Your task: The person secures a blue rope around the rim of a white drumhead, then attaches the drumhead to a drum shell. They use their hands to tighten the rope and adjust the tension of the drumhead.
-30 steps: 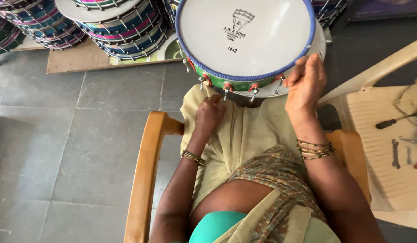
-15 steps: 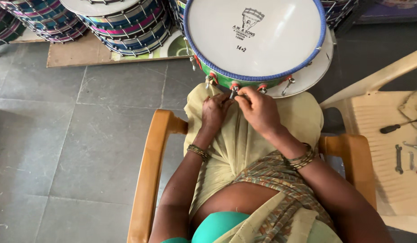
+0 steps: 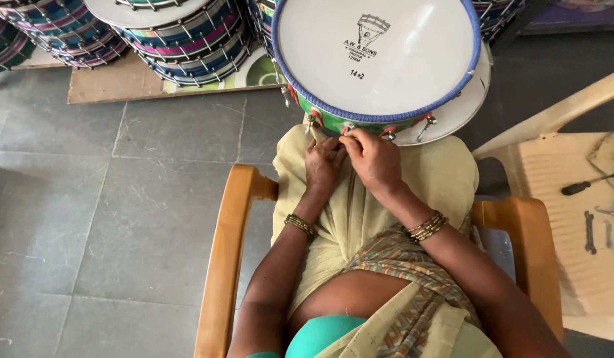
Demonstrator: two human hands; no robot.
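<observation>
While the white-headed frame drum (image 3: 376, 59) rests on the seated person's lap with its blue-rimmed green shell facing the body, the left hand (image 3: 323, 166) and right hand (image 3: 373, 159) meet at the near edge of the shell, fingers pressed together and pinching at a metal tuning lug (image 3: 347, 128). Stacked drums (image 3: 181, 33) stand on the grey tiled floor (image 3: 121, 219) beyond, and a cream plastic chair (image 3: 572, 199) carrying a screwdriver (image 3: 585, 184) and wrenches (image 3: 589, 232) sits beside the orange chair's armrest (image 3: 519, 245).

Grey tiled floor (image 3: 121, 219), stacked drums (image 3: 181, 40), cardboard sheet (image 3: 121, 83)
</observation>
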